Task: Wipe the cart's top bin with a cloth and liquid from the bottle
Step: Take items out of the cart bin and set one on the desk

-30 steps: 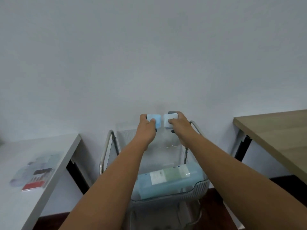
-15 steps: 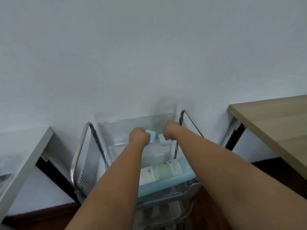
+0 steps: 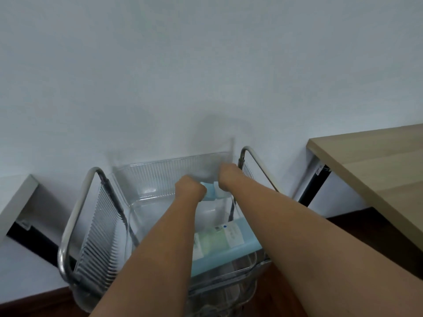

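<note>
Clear ribbed plastic bin (image 3: pixel 160 177) holding pale blue bottle (image 3: pixel 229 243) at near edge, left hand (image 3: pixel 190 187) and right hand (image 3: pixel 226 177) each gripping folded blue-white cloth (image 3: pixel 212 193) by far wall

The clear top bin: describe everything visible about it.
The clear top bin looks like transparent plastic, with ribbed walls and a smooth, rounded rim. It sits level in the cart's metal frame, against the white wall. A pale blue bottle lies on its side at the bin's near end. Both hands reach inside: the left hand and right hand hold pale blue cloths by the far right corner.
</note>
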`<state>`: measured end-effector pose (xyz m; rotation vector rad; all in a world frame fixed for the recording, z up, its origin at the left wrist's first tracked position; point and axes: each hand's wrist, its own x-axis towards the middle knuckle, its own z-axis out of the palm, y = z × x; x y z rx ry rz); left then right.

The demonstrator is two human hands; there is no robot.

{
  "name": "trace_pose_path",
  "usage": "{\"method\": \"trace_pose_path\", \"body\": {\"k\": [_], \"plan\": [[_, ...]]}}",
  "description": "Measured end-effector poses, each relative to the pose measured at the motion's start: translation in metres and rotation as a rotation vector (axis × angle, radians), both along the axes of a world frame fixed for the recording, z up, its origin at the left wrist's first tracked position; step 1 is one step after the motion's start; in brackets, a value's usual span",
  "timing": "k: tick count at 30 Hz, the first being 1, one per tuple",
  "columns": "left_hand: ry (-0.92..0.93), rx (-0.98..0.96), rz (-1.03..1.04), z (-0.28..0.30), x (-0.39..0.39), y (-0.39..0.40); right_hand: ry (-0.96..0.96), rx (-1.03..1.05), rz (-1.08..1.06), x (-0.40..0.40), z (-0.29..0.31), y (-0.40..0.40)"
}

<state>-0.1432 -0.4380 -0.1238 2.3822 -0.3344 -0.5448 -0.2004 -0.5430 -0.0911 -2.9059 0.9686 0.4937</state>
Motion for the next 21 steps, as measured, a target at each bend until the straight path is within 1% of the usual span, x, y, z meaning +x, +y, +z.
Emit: {"method": "trace_pose_path", "body": {"k": [4,7,11,14,19,21], "plan": [[-0.015,-0.016,0.018,-0.008,0.000,-0.001,0.006,0.033,-0.044,0.006,-0.005,-0.004],[-0.014,-0.018,0.021,-0.013,-0.001,0.000,0.032,0.043,-0.049,0.009,-0.008,-0.004],[-0.022,-0.020,0.013,-0.014,-0.001,0.000,0.001,0.034,-0.046,0.010,-0.015,-0.004],[-0.023,-0.009,0.006,-0.013,-0.003,-0.002,0.025,0.060,-0.064,0.010,-0.014,-0.004],[-0.045,-0.020,0.027,-0.012,-0.005,-0.004,0.015,0.076,-0.039,0.014,-0.007,-0.003],[-0.060,-0.024,0.032,-0.011,-0.007,-0.004,-0.015,0.039,-0.003,0.015,-0.010,0.000]]}}
